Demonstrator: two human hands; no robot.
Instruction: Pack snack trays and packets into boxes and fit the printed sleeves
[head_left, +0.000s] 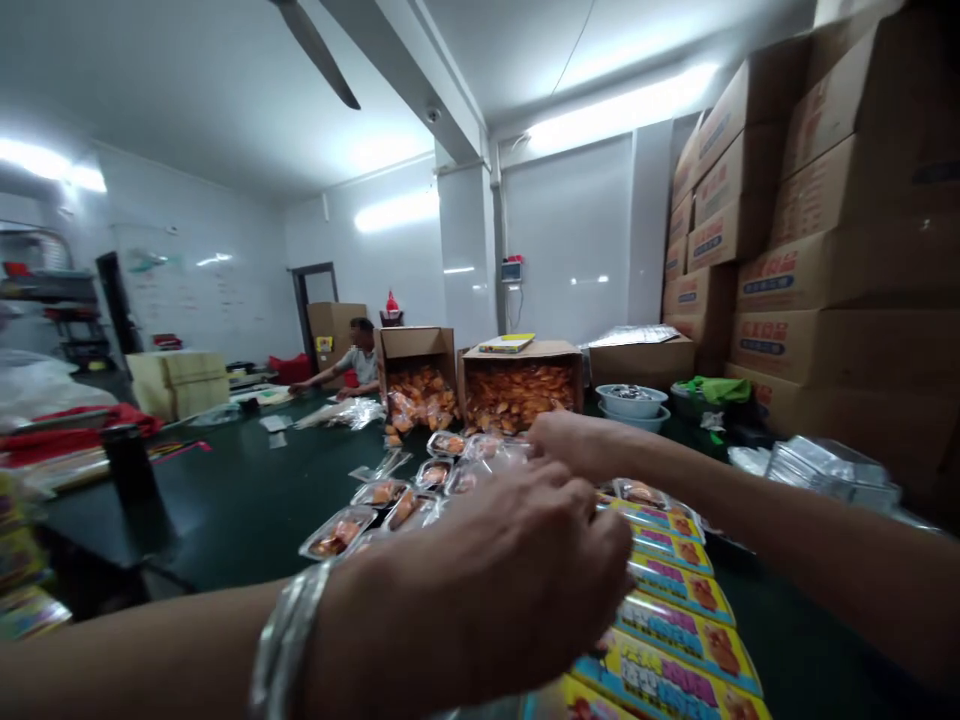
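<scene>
My left hand point(517, 570), a silver bangle on its wrist, reaches across the foreground with its fingers curled in; what they hold, if anything, is hidden. Just beyond it, my right hand point(566, 440) is bent down with closed fingers, partly covered by the left hand. Clear plastic trays of orange-brown food point(339, 532) lie to the left of my hands and beneath them. On the right, a row of yellow and blue printed food packs point(664, 620) runs along the table, partly under my left hand.
Two open cartons of wrapped orange-brown pieces point(517, 388) stand behind the trays. Blue-white bowls point(631, 402) and stacked clear trays point(829, 475) are at right, below tall carton stacks point(780, 340). A black cylinder point(131, 475) stands at left. Another person point(362, 358) sits across the dark green table point(255, 500).
</scene>
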